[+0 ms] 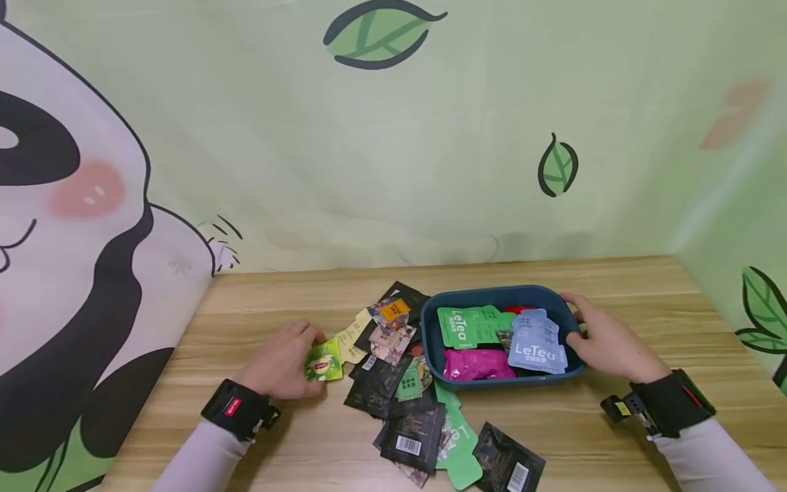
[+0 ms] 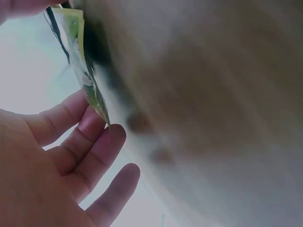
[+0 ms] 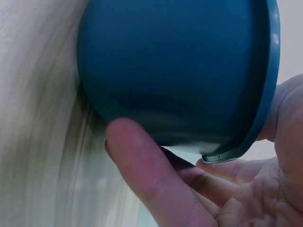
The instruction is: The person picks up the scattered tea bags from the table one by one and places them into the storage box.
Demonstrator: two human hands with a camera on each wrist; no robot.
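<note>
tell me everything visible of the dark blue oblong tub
The dark blue, oblong, plastic-looking tub has rounded corners, smooth walls, an open top and a protruding rim. It stands upright on the light wood-grain table, holding green LeTea packets, pale blue LeTea packets and a shiny magenta packet. The person's right hand holds its right end.

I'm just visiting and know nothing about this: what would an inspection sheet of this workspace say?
Surface: wood-grain table.
Job's things: blue bin holding a green packet, pink packet and pale-blue packet, among others; loose packets lie overlapping outside.
Clutter: nothing seen beyond those.
Hands: left hand pinches a yellow-green sachet; right hand holds the bin's right end.
Cables: nothing seen.
Surroundings: pale-green backdrop, printed panda.
</note>
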